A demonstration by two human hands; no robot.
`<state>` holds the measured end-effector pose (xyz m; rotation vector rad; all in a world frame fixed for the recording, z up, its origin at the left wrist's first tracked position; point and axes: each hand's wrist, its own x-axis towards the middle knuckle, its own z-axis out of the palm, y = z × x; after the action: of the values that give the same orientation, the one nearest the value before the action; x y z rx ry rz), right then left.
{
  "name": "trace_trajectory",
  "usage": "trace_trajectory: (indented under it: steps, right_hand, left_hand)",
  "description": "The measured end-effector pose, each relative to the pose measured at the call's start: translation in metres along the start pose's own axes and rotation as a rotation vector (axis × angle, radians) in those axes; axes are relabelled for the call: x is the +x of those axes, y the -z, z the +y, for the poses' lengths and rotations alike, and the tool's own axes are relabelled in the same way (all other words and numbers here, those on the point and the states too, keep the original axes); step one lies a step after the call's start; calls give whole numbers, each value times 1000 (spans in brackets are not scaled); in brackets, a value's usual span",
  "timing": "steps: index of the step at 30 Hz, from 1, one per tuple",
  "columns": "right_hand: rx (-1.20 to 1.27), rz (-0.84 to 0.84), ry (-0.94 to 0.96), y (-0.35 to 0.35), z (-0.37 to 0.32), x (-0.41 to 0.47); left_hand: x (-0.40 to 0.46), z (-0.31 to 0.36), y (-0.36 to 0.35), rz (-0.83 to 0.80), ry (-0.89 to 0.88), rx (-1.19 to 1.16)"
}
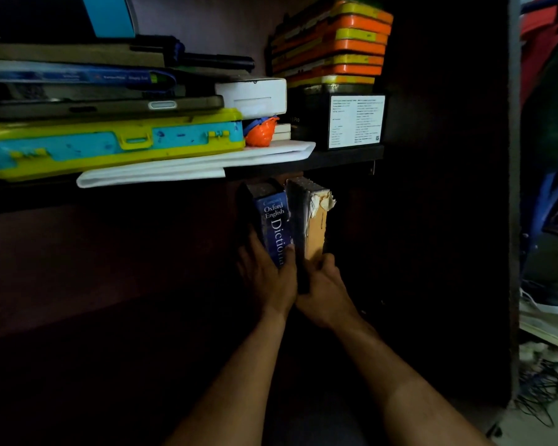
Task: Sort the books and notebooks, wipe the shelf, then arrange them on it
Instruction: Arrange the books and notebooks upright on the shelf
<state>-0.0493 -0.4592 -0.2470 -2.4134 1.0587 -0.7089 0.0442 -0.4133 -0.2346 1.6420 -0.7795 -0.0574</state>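
A blue Oxford English Dictionary stands upright in the dark lower shelf compartment, spine facing me. Right beside it stands a worn book with a tan spine and torn top corner. My left hand grips the dictionary's lower part, fingers on its left side and thumb on the spine. My right hand holds the lower end of the worn book. The two books touch each other.
The upper shelf carries a yellow-and-blue case, a folded white cloth, a white box, an orange object, stacked orange-yellow tins and a black labelled box. Cables and clutter lie on the floor at right.
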Motion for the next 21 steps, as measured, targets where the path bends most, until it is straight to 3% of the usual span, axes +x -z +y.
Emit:
trace_trajectory:
  steps: [4,10,21]
  right_hand:
    - [91,44,-72,1,2,0]
    - [288,324,-122,10,-1,-4]
    - [312,393,-13,12,-4,-12]
  left_hand:
    - [1,-2,-1,-54,-74,24]
    - [4,-5,-3,-56,-115,57]
    - [2,-5,-1,-11,-61,-44]
